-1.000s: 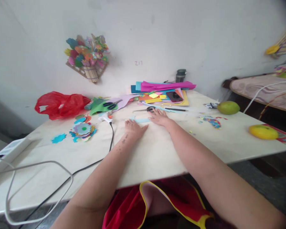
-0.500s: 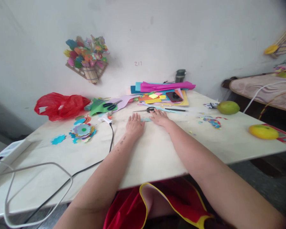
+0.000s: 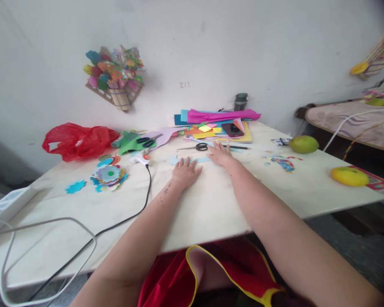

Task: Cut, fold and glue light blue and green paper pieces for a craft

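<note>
A light blue paper strip (image 3: 199,160) lies flat across the middle of the table. My left hand (image 3: 186,171) rests palm down at its near edge, fingers stretched out and touching it. My right hand (image 3: 221,155) lies flat over the strip's right end, fingers spread. Just beyond the strip is a pair of black-handled scissors (image 3: 201,147), with its blades to the left. A black pencil-like stick (image 3: 238,147) lies past my right fingertips. To the left sits a white glue gun (image 3: 141,158) with a black cord.
Stacked paper flower cutouts (image 3: 109,175) lie left, below a red plastic bag (image 3: 78,140). Coloured sheets (image 3: 224,116), a phone (image 3: 233,129) and more scissors (image 3: 149,140) are at the back. Two mangoes, one green (image 3: 304,144) and one yellow (image 3: 350,176), sit right, near paper scraps (image 3: 283,163).
My hands have moved slightly apart. My left hand has slid nearer to me and my right hand rightward, so more of the blue strip shows.
</note>
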